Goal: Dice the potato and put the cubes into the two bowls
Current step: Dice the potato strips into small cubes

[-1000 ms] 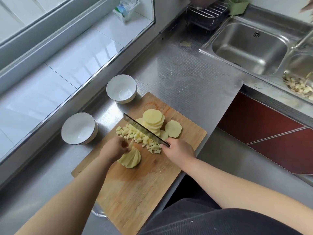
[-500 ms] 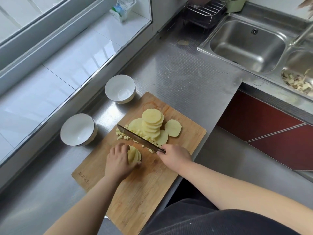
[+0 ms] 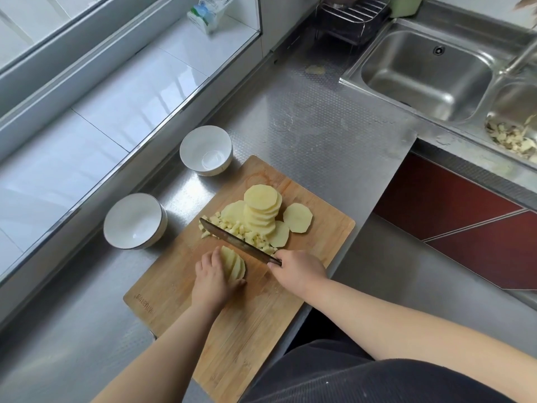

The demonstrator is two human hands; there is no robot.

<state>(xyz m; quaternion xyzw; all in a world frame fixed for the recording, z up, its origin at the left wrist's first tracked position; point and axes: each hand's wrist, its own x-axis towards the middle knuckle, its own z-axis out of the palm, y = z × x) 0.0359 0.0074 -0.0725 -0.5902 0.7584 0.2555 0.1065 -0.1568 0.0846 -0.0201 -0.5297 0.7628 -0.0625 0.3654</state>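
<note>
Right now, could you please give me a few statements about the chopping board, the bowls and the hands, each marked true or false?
1. Both white bowls, the near bowl and the far bowl, hold no potato. True.
2. The right hand holds the cleaver. True.
3. The left hand rests on a bowl rim. False: it holds a fanned group of potato slices on the wooden chopping board.
4. The diced cubes lie in the sink. False: they lie on the board beside the stack of round slices.
</note>
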